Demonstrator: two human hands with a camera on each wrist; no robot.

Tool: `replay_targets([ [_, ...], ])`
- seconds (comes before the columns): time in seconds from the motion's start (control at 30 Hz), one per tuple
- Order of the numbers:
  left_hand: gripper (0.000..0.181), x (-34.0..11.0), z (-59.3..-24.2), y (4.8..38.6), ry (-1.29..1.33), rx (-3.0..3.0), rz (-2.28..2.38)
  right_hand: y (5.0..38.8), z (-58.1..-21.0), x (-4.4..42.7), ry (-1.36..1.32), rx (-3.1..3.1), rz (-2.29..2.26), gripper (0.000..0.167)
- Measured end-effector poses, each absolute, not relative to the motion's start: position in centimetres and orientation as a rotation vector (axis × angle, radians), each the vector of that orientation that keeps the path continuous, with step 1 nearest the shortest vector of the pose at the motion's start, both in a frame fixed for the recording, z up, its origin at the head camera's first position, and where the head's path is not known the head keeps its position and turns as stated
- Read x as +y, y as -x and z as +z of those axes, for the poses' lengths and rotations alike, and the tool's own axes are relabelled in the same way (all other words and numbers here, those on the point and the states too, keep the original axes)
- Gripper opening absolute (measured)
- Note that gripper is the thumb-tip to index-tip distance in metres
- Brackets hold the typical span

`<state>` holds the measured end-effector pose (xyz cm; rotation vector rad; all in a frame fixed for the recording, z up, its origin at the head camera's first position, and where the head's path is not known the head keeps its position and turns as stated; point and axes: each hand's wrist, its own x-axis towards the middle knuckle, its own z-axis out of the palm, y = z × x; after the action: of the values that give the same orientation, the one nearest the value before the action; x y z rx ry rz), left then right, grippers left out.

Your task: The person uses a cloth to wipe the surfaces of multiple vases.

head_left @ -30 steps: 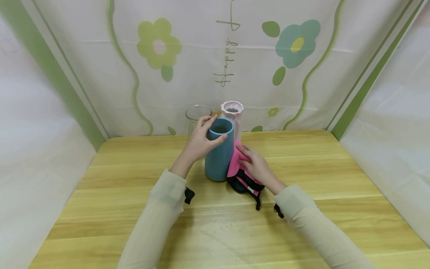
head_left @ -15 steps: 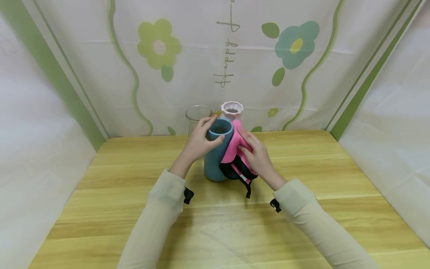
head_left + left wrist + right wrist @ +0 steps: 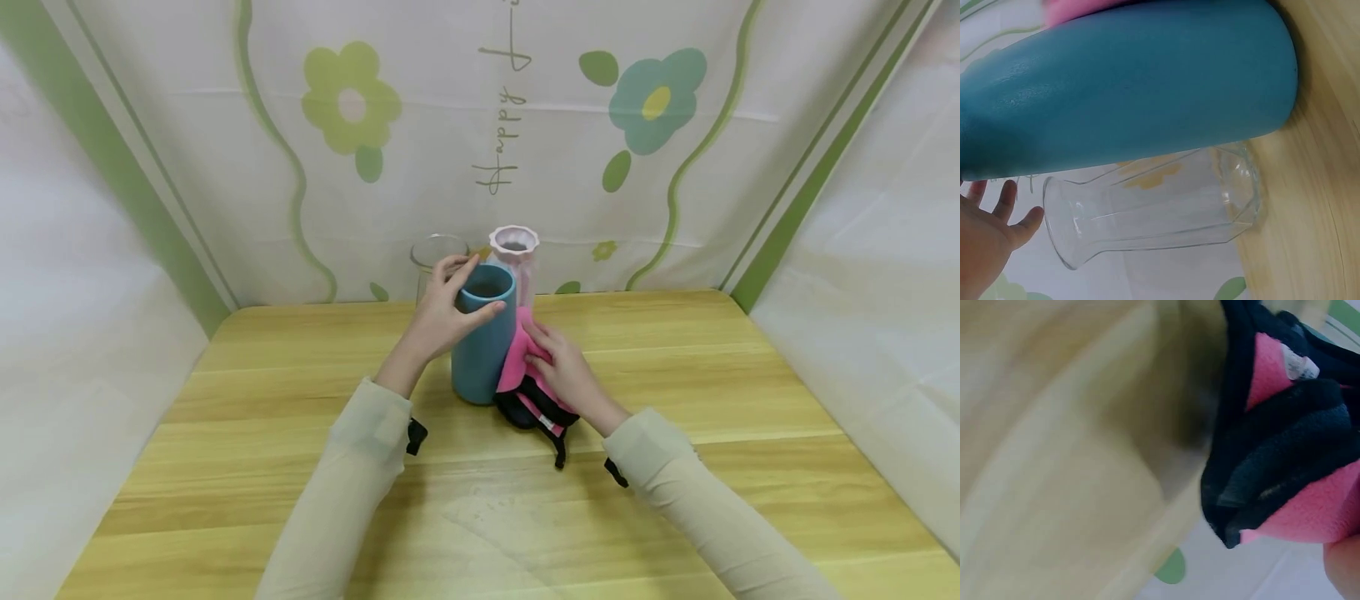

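Observation:
A tall blue cylindrical vase (image 3: 474,358) stands upright on the wooden table. My left hand (image 3: 441,318) grips its top, with the thumb on the near side of the rim and the fingers at the far side. Against the vase's right side lies a pink cloth with black trim and a small white tag (image 3: 516,360), possibly a glove or mitt. My right hand (image 3: 568,373) pinches this cloth; its lower part and a black strap hang down. In the right wrist view the black-edged cloth (image 3: 1307,509) covers most of the grip, and only a bit of the hand shows.
Behind the blue vase stand a clear glass vase (image 3: 1160,209), close to the left fingers, and a pale pink vase with a scalloped rim (image 3: 527,279). A patterned curtain (image 3: 420,125) rises at the table's back edge. Wooden tabletop (image 3: 480,517) stretches in front.
My right hand slid the pink cloth up the vase's right side, then back down. My left hand stays on the rim, and the vase keeps its place.

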<state>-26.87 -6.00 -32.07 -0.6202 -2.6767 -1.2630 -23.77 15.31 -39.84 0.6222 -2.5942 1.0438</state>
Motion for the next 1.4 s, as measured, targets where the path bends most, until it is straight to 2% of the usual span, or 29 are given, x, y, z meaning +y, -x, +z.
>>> replay_targets([
  [0.3, 0.080, -5.8, -31.9, 26.8, 0.596, -2.674, -1.235, 23.5, -41.0, 15.5, -0.584, -2.753, 0.971, 0.052],
  [0.87, 0.075, -6.3, -31.9, 26.9, 0.633, -2.675, -1.280, 24.0, -36.6, 14.4, -0.597, -2.350, 1.192, 0.052],
  [1.13, 0.076, -6.4, -32.2, 26.9, 0.653, -2.648, -1.325, 24.0, -38.7, 14.5, -0.606, -2.431, 1.150, 0.051],
  [1.4, 0.081, -6.1, -32.1, 26.9, 0.614, -2.669, -1.266, 23.6, -41.4, 15.2, -0.562, -2.782, 0.940, 0.053],
])
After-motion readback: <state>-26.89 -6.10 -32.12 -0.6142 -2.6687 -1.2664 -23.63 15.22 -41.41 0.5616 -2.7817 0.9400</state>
